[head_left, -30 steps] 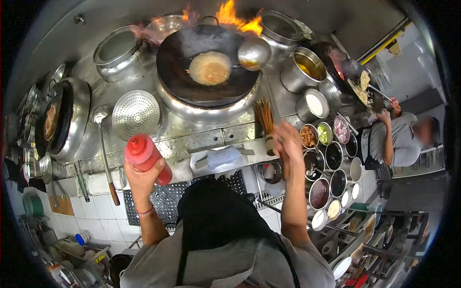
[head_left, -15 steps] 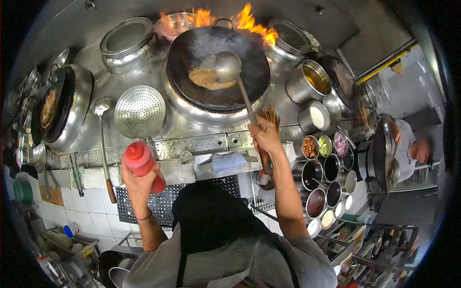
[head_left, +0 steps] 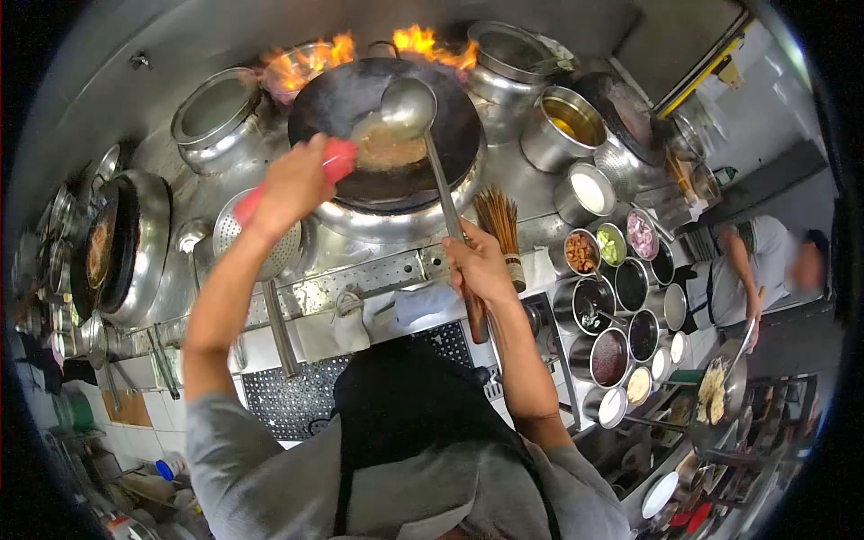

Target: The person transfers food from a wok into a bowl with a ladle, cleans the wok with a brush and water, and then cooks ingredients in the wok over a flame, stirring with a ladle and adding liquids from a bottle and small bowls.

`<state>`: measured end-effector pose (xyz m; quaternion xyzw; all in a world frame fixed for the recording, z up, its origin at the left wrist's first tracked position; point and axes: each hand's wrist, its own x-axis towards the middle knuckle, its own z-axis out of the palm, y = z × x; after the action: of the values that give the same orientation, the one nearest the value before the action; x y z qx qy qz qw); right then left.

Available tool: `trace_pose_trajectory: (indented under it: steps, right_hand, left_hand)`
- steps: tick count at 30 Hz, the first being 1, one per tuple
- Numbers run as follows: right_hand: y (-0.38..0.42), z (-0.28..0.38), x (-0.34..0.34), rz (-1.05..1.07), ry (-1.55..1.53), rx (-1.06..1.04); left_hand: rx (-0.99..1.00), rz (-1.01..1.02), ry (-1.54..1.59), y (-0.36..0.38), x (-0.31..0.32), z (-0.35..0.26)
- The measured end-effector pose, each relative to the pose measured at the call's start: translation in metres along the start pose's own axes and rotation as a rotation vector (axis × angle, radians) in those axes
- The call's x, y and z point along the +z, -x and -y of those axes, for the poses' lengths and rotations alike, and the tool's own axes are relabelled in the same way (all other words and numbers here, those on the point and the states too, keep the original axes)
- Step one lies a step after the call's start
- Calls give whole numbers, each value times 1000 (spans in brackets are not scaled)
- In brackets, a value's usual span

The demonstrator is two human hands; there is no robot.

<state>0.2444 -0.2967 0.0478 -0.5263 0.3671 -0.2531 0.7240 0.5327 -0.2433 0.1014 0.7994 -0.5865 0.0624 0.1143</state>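
Observation:
My left hand (head_left: 292,189) is wrapped round a red squeeze bottle (head_left: 338,159), tipped over so its nozzle end points into the wok (head_left: 441,162). My right hand (head_left: 480,263) grips the wooden handle of a long ladle (head_left: 409,106), whose steel bowl is over the wok. Steam rises from brownish food and liquid (head_left: 389,147) in the wok's middle. Any stream leaving the bottle is too blurred to make out. Beneath my left forearm lies a perforated strainer (head_left: 282,241), partly covered.
Flames (head_left: 423,45) rise behind the wok. A bamboo brush (head_left: 500,225) stands right of the ladle handle. Pots of sauces and chopped ingredients (head_left: 582,252) crowd the right. Another wok (head_left: 108,243) sits left. At far right a person (head_left: 751,261) holds a pan (head_left: 720,391) of food.
My left hand has swung up from the counter's edge to the wok, tipping the red bottle over. The ladle has shifted slightly. The other person's pan is now lower.

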Motion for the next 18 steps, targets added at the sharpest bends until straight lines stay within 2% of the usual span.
trace_pose_trajectory:
  steps: [1, 3, 5, 7, 9, 10, 11, 13, 14, 16, 17, 18]
  right_hand:
    - [1, 2, -2, 3, 6, -7]
    - [3, 5, -5, 49, -64, 106]
    - [4, 5, -2, 32, -30, 116]
    - [0, 1, 0, -1, -13, 122]
    - [-6, -10, -6, 91, 229, -67]
    - [0, -1, -8, 76, 379, -94]
    - [5, -5, -11, 31, 355, -89]
    - [9, -17, -13, -143, 726, -533]
    - [9, -26, -14, -215, 717, -510]
    - [5, -48, -21, -142, 805, -396]
    - [0, -59, -25, -204, 804, -369]
    - [-5, -71, -30, -151, 783, -326]
  left_hand:
    - [69, 17, -127, -23, 17, 0]
    - [71, 97, -390, -60, 47, -2]
    - [68, 113, -459, -93, 83, 5]
    - [85, 127, -536, -109, 91, 10]
    - [-17, 230, -385, -111, 93, 14]
    - [61, 185, -284, -105, 85, 20]
    - [141, 148, -177, -93, 68, 23]
    - [10, 64, 26, -77, 48, 22]
    - [31, -35, 133, -66, 38, 25]
    - [-36, -179, 328, -58, 31, 31]
    - [-13, -167, 420, -62, 36, 50]
    - [-96, -101, 595, -55, 29, 52]
